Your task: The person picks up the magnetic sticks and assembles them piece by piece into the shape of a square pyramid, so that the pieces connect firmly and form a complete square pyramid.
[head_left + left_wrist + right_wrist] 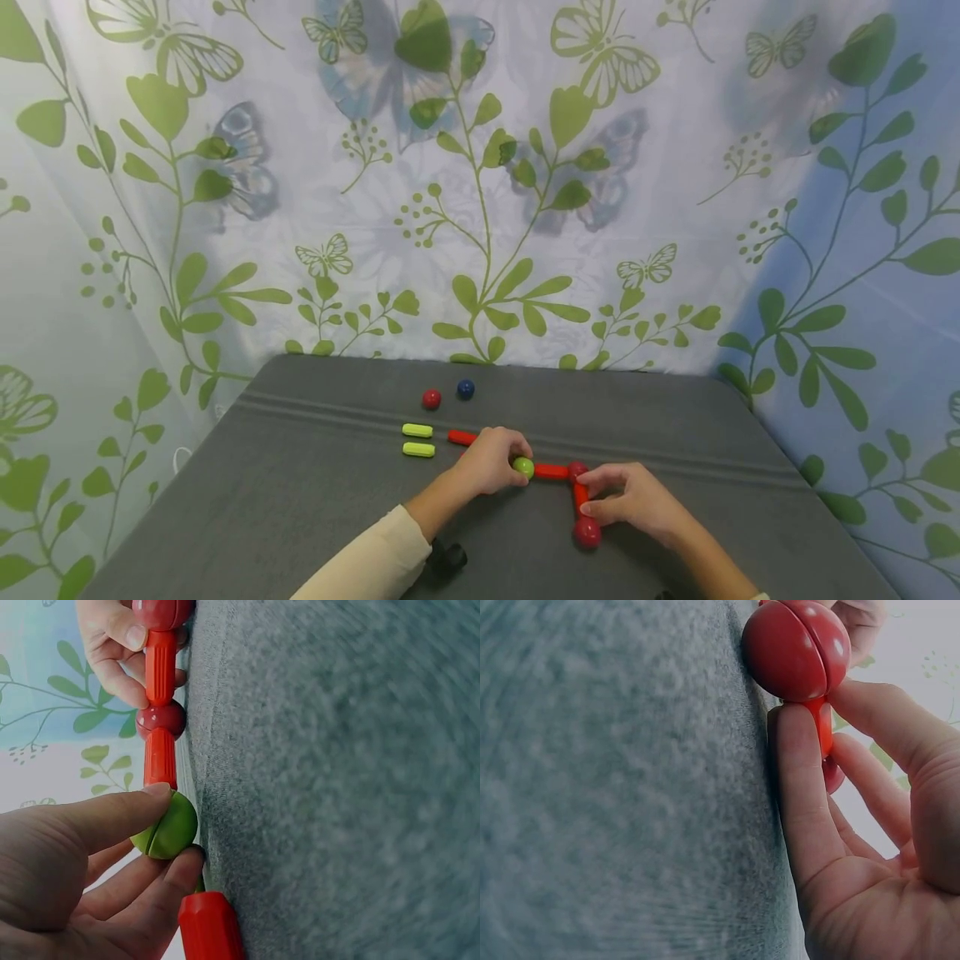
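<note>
My left hand (487,462) pinches a lime-green ball (523,468) between thumb and fingers; a groove runs round the ball in the left wrist view. One end of a red rod (552,472) meets this ball, and its other end meets a red ball (577,471). From there a second red rod (581,498) leads toward the near side to another red ball (587,533). My right hand (633,504) grips that second rod, its fingertips close to the balls at both ends. Another red rod (210,926) lies on the table just beyond the left fingers.
Two yellow-green rods (417,440) lie side by side on the grey table (300,500), left of the left hand. Farther back are a loose red ball (431,399) and a dark blue ball (466,389). A black object (450,560) sits near the left sleeve. Patterned curtains (480,208) hang behind.
</note>
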The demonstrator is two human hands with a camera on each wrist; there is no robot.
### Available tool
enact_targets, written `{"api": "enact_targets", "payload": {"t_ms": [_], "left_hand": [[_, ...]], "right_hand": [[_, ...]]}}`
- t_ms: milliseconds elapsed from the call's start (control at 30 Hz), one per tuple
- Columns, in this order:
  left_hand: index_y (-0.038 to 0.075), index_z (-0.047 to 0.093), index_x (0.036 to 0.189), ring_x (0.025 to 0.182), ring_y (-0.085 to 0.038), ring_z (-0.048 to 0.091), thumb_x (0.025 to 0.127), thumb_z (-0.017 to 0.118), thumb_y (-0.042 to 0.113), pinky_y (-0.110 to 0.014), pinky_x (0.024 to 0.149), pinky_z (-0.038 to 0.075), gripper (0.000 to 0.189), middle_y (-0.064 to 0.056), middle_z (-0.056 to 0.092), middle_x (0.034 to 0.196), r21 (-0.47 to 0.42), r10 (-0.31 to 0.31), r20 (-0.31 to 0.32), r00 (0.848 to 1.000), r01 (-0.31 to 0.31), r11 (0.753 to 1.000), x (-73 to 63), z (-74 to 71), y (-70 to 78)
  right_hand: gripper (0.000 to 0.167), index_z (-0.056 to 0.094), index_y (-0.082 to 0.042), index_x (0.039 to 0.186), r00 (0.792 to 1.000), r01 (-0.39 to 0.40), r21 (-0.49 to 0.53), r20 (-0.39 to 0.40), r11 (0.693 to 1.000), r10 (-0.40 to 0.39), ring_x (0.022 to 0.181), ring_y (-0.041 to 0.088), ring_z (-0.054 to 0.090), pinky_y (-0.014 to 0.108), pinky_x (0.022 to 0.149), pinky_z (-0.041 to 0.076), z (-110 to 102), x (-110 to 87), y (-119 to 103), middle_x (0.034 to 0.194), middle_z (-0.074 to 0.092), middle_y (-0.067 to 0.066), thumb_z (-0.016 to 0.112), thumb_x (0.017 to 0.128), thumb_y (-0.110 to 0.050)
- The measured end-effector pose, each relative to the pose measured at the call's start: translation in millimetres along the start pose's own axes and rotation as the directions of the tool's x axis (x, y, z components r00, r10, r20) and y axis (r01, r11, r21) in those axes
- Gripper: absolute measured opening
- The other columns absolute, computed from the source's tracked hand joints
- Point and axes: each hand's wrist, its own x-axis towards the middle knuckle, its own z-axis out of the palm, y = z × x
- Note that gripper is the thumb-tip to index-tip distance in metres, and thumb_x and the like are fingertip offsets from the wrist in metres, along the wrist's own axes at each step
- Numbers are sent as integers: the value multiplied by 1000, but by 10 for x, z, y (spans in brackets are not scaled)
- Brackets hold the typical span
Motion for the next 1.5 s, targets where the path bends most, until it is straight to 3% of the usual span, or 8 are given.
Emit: {"api": "enact_targets", "payload": {"t_ms": [367,633,800,900,1067,1233,1367,1500], "left_hand": [[12,74,96,80,-8,64,75,91,9,-22,77,50,27,3,78,90,21,0,20,1000,0,1000,15,-4,4],[8,74,108,90,-10,69,81,87,11,-24,83,56,30,0,77,102,35,14,10,1000,-15,999,-41,-39,20],[10,75,109,91,-13,66,84,85,12,-24,81,55,27,-1,72,102,62,40,-47,998,-37,997,-166,-63,85],[11,74,107,86,-11,63,85,84,10,-21,78,54,25,-1,69,99,53,58,-60,996,-55,997,-263,-56,139],[10,74,103,74,0,60,85,83,7,-16,71,52,21,3,70,90,-72,82,39,996,-79,994,-392,5,239],[10,75,103,69,4,60,84,84,8,-15,66,52,21,9,70,84,-186,79,193,978,-42,982,-516,82,314],[11,75,102,70,4,61,83,85,9,-16,66,52,21,11,70,84,-205,65,238,969,-15,979,-576,116,341],[12,75,101,70,4,61,82,85,10,-16,67,52,21,10,71,86,-191,41,242,970,7,982,-598,124,352]], "right_hand": [[50,63,11,129,1000,6,-2,4,1000,-6,85,22,73,38,75,63,6,-7,-12,106,68,14,80,87,-9],[45,65,9,127,1000,15,-12,-10,1000,-15,85,20,74,38,74,63,-57,10,8,108,69,15,80,89,-11],[35,70,7,118,994,74,-97,-73,993,-81,90,20,73,38,72,63,-125,45,-8,115,70,22,78,91,-13],[33,68,5,123,988,139,-179,-43,974,-149,92,20,73,35,72,63,-142,59,-20,125,65,27,73,95,-12],[39,59,-1,140,967,251,-339,117,907,-225,94,19,65,29,73,57,-134,54,-70,148,47,30,60,102,-11],[33,65,-7,134,953,303,-414,151,858,-264,93,12,61,25,76,52,-107,56,-101,139,59,21,61,102,-11],[27,69,-9,126,948,316,-429,128,846,-290,92,8,59,24,77,52,-88,46,-79,125,67,14,65,100,-13],[27,71,-9,124,961,275,-403,109,873,-253,90,7,62,24,75,55,-74,14,-66,119,69,12,69,98,-17]]}}
